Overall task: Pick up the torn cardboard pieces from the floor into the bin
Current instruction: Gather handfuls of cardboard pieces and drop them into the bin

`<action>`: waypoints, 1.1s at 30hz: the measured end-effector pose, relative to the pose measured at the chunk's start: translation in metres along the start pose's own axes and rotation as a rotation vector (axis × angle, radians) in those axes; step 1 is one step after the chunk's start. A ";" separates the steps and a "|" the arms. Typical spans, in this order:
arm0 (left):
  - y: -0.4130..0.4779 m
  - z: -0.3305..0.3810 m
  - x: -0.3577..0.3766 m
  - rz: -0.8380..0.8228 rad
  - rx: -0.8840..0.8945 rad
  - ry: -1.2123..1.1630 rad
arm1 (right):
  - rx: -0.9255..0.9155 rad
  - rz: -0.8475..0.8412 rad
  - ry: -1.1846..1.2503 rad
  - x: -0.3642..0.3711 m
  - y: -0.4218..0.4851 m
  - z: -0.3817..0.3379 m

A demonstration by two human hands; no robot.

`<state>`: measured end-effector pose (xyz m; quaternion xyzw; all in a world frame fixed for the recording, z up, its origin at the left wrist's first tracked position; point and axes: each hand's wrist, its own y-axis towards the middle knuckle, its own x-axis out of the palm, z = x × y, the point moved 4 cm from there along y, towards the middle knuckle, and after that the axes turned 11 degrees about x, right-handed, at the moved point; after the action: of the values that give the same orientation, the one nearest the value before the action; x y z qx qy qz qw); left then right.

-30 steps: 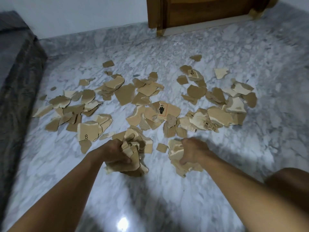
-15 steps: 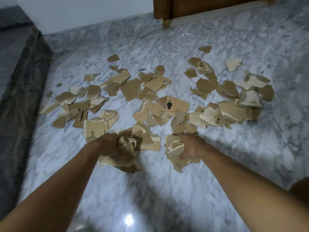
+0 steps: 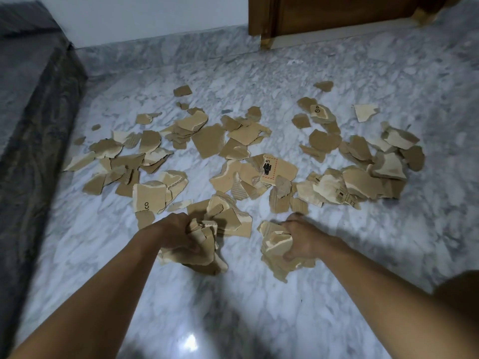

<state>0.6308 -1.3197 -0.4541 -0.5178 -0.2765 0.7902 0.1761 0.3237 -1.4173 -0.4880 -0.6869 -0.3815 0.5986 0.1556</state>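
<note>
- Gripped a crumpled bunch of torn cardboard (image 3: 207,264) in the clenched left hand (image 3: 176,234), low over the marble floor (image 3: 259,314).
- Clutched a second bunch (image 3: 276,242) in the right hand (image 3: 303,237), fingers curled round it, near the first but apart from it.
- Saw the other cardboard pieces (image 3: 207,141) strewn over the floor beyond both hands, in loose overlapping heaps.
- Noted among them a piece with a red dashed border (image 3: 278,171) near the middle and a piece marked "CO" (image 3: 149,198) just beyond the left hand.
- Noted a dark grey fabric-covered edge (image 3: 33,99) at the left and a wooden door (image 3: 337,11) at the far wall.
</note>
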 end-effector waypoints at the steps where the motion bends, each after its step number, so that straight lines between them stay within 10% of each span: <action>1: -0.001 -0.001 0.003 0.004 0.001 -0.021 | -0.009 0.021 0.002 0.006 -0.002 -0.001; 12: -0.003 0.007 0.006 0.013 0.111 -0.121 | 0.122 -0.076 -0.160 0.005 -0.004 -0.027; 33: 0.044 0.050 -0.008 0.209 0.141 0.042 | 0.060 0.094 0.248 0.021 0.021 -0.041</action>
<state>0.5884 -1.3717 -0.4599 -0.5466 -0.1611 0.8106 0.1346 0.3694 -1.4067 -0.5072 -0.7679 -0.3086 0.5268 0.1938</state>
